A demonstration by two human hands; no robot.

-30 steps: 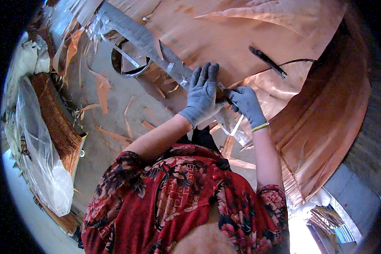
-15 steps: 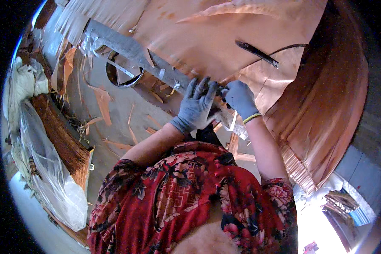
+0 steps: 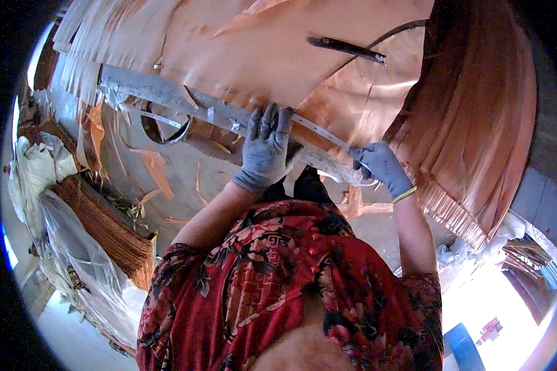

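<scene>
My left hand [image 3: 266,148], in a grey glove, lies with its fingers stretched out on the near edge of a wide, thin sheet of reddish wood veneer [image 3: 247,62]. My right hand [image 3: 384,168], also gloved, with a yellow band at the wrist, is closed on the end of a narrow white tape strip [image 3: 320,130] with dark dots. From beside the left fingers the strip slants down to the right hand along the sheet's edge. What lies under the left palm is hidden.
A dark narrow bar [image 3: 346,49] lies on the veneer. A dark-rimmed hoop [image 3: 166,142] sits below a grey beam [image 3: 220,113] at left. Veneer scraps [image 3: 158,173] litter the floor. Brown sheets [image 3: 470,123] hang at right; plastic-covered brown stacks [image 3: 105,226] stand at left.
My right hand has moved right, away from my left hand, and the white tape strip now shows stretched between them. My left fingers have come to rest flat. The whole view has shifted.
</scene>
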